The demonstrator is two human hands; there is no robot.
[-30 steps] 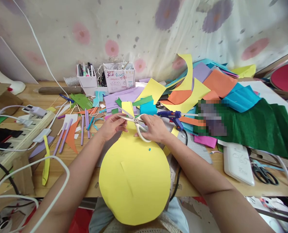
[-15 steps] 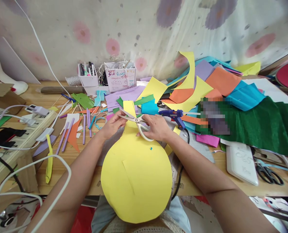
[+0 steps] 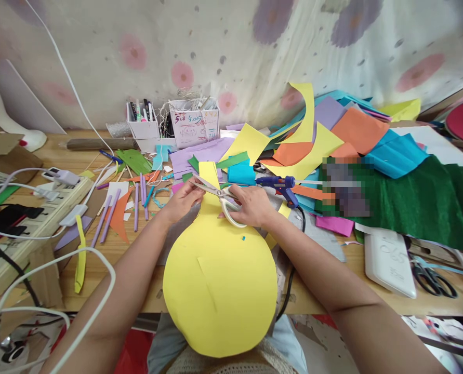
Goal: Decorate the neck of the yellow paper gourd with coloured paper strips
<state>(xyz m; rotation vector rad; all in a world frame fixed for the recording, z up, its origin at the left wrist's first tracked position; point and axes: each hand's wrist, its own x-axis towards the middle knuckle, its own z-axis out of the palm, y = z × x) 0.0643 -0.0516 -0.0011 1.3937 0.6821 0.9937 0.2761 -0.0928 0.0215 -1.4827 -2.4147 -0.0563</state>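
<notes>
White-handled scissors with silvery metal blades (image 3: 219, 192) sit in the head view above the narrow neck of a large, round yellow paper cutout (image 3: 219, 285). Their long axis runs across the view with a slight tilt: the blade tips point to the person's left and a little away, the handle loops to the right and nearer the body. The blades stand parted in a slim V, joined by a round metal pivot; one smooth white loop curves in full sight, while the other is mostly covered.

The right hand (image 3: 252, 205) has its fingers curled around the handles, gripping them. The left hand (image 3: 182, 202) is at the blade tips with fingers bent and drawn close together; whether they pinch anything cannot be told.

The cutout's long axis runs from the lap towards the far side, its neck pointing away from the person and its broad disc hanging past the near edge of the wooden table (image 3: 153, 301). The disc is matt, with a thin slanting crease and a tiny blue scrap (image 3: 243, 238) on it. Just beyond the right hand lies a dark blue glue gun (image 3: 278, 183), its nozzle facing left.
</notes>
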